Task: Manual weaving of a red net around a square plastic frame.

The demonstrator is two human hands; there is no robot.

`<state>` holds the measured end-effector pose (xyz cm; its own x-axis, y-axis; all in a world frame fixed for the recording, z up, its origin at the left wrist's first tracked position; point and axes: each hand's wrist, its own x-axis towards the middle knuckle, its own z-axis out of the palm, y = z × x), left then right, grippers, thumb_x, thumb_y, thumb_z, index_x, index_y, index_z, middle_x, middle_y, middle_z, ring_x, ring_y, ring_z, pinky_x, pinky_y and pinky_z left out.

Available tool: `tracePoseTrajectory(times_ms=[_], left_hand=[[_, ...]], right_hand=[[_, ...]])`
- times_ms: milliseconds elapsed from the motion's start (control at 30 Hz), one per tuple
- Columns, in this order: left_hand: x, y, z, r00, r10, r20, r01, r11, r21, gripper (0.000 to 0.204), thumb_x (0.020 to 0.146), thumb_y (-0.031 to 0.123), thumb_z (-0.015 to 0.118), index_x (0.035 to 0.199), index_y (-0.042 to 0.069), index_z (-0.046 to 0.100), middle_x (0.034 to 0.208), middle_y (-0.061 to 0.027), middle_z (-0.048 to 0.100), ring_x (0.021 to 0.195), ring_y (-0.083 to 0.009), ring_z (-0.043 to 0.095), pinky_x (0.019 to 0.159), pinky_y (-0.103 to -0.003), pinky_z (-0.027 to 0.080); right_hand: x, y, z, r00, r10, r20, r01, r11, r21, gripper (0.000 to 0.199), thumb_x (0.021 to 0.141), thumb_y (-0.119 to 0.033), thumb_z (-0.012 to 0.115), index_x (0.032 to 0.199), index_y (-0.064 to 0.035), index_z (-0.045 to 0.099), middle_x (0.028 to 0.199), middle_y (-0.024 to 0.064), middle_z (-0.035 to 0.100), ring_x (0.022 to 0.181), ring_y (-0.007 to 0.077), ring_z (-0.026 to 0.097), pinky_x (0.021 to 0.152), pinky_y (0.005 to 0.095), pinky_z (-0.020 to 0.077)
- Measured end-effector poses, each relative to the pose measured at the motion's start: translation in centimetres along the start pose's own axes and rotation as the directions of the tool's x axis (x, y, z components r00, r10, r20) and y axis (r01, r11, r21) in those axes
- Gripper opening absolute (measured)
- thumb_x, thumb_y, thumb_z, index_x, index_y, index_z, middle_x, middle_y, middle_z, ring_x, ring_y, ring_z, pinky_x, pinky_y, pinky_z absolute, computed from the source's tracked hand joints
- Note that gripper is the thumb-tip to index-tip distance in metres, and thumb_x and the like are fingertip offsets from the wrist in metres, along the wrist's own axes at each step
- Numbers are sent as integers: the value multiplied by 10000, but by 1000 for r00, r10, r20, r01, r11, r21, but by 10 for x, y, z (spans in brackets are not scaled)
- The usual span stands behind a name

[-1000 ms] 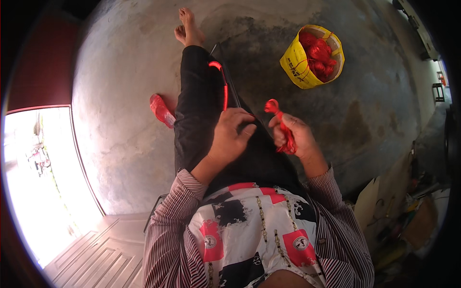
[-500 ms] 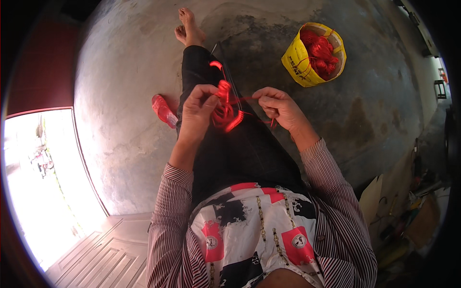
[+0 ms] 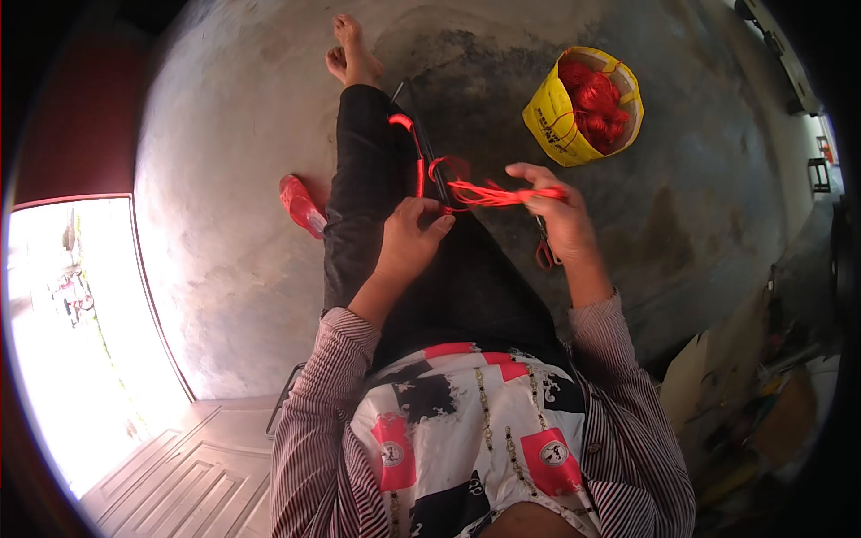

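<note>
Over my dark trouser leg, my left hand [image 3: 413, 240] pinches red cord at the edge of a wrapped red cord piece [image 3: 419, 166] lying beside a thin dark rod [image 3: 427, 143]. My right hand [image 3: 563, 220], a little blurred, is closed around a bundle of loose red strands [image 3: 493, 193] pulled out to the right. A loop of the cord curls above the bundle's left end. Under the right palm shows a pair of scissors [image 3: 544, 254] with reddish handles; how it is held is partly hidden.
A yellow bag [image 3: 549, 117] filled with red cord [image 3: 595, 103] stands on the concrete floor at the far right. A red shoe [image 3: 300, 204] is left of my leg. Clutter lines the right wall; a panelled door [image 3: 202, 471] and a bright doorway are at left.
My right hand has moved right and slightly down, drawing the strands out into a bundle. My left hand has lowered and shifted right. The scissors now show under the right hand.
</note>
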<state>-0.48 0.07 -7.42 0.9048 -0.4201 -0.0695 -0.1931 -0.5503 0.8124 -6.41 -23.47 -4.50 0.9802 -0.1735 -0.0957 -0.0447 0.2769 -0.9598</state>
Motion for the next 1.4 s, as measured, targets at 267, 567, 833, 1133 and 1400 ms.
tracePoseTrajectory(times_ms=[267,567,833,1133,1400], left_hand=[[-17,-10,10,966,-234,108,256,916,-310,168,848,107,705,950,-2,629,800,-3,626,745,-63,556,698,-226,466],[-24,-19,18,977,-200,72,212,936,-281,221,792,138,753,929,1,647,862,-107,691,784,-175,661,724,-298,508],[-21,-4,16,970,-235,63,243,940,-239,234,771,152,766,903,2,646,840,-124,691,784,-197,666,734,-310,508],[-13,34,14,939,268,-217,-301,944,-137,158,808,41,686,960,42,643,754,-68,584,617,-207,573,583,-331,492],[9,-8,3,807,-572,149,520,566,-640,176,935,177,585,896,9,620,628,-7,560,505,-49,458,457,-221,346]], right_hand=[[-46,-40,-95,994,-78,-75,109,701,704,73,867,-94,559,875,-110,488,689,13,439,566,91,394,511,255,355],[-11,45,48,931,362,41,-361,932,-22,508,905,-82,582,1335,-23,319,928,104,650,580,71,512,505,202,417],[-26,24,61,972,65,224,29,920,-390,250,847,-48,592,1083,28,557,843,67,653,732,65,582,659,228,470],[-25,-39,28,805,231,547,-322,943,76,209,892,-95,604,1075,4,587,757,-33,536,649,18,464,570,181,375],[23,57,42,946,65,319,211,625,-752,257,781,-39,652,1037,-18,672,900,137,623,820,215,651,712,336,508]])
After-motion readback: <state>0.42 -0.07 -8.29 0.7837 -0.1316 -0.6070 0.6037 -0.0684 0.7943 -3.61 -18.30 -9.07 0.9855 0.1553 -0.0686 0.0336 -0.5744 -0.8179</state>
